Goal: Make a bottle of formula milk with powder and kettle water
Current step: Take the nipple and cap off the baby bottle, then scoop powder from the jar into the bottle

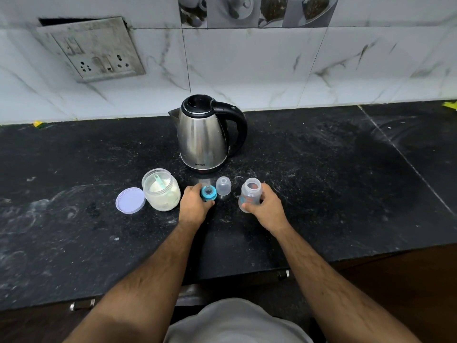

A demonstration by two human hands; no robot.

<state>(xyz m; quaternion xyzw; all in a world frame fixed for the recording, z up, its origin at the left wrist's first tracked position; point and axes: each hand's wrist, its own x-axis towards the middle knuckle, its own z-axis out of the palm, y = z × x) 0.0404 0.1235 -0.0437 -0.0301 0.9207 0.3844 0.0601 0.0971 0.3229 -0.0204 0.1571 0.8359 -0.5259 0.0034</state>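
Observation:
A steel kettle (204,137) with a black handle stands at the back of the black counter (333,189). In front of it, my right hand (264,206) grips the open, clear baby bottle (249,193), which stands upright. My left hand (194,206) holds the blue teat ring (208,193) on the counter. The clear bottle cap (223,185) stands between them. To the left sits the open powder jar (161,189) with a pale green scoop inside, and its lilac lid (130,200) lies beside it.
A tiled wall with a socket plate (91,49) rises behind the counter. The counter's front edge runs below my forearms, with drawer handles (82,304) under it. A seam in the counter (405,159) runs diagonally at the right.

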